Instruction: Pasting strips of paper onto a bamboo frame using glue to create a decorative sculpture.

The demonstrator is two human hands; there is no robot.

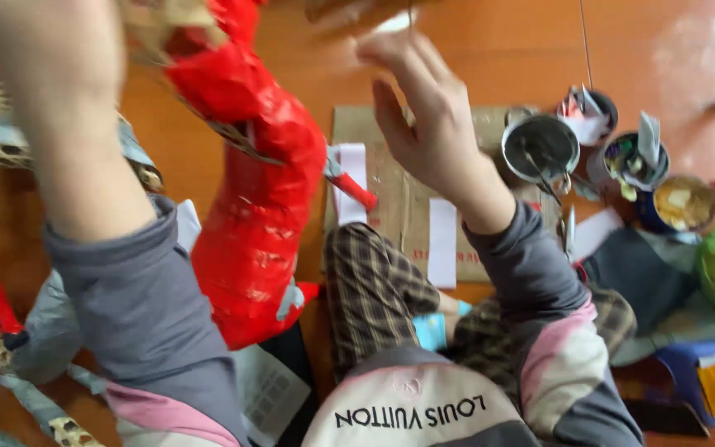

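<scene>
Standing beside cardboard (399,178), 4 cans (539,147) hold scraps

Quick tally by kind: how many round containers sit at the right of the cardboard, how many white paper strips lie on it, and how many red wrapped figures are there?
Round containers: 4, a steel pot, a dark cup, a tin of scraps, a tin of yellowish stuff
White paper strips: 2, and
Red wrapped figure: 1
Total: 7
</scene>
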